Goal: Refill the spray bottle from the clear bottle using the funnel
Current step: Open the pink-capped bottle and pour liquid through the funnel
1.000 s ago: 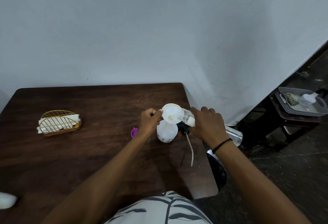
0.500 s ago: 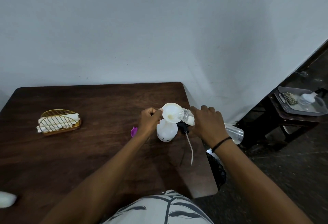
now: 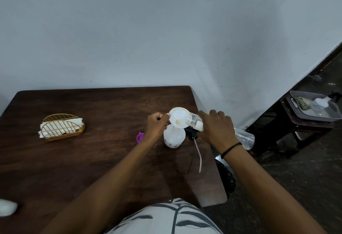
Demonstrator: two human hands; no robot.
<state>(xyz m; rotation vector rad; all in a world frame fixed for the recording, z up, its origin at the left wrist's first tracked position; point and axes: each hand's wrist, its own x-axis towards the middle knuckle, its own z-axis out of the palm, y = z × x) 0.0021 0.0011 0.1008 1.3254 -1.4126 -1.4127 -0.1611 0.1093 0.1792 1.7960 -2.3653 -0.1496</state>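
A white round spray bottle [image 3: 174, 137] stands on the dark wooden table [image 3: 92, 159] with a white funnel [image 3: 178, 116] seated in its neck. My left hand [image 3: 157, 125] pinches the funnel's left rim. My right hand [image 3: 217, 129] grips the clear bottle [image 3: 244, 138], tipped on its side with its mouth over the funnel's right edge. White liquid shows near the bottle's neck. The black spray head [image 3: 192, 134] with its long dip tube [image 3: 198, 155] lies on the table just right of the spray bottle.
A purple cap [image 3: 140, 137] lies left of the spray bottle, partly behind my left wrist. A gold wire napkin holder [image 3: 62, 127] sits at the far left. Off the table's right edge, a grey tray [image 3: 299, 111] rests on a low stool. A white object [image 3: 6, 207] lies at the front left corner.
The clear bottle's base has tilted slightly higher and further right as the pour goes on. Both hands stay at the funnel.
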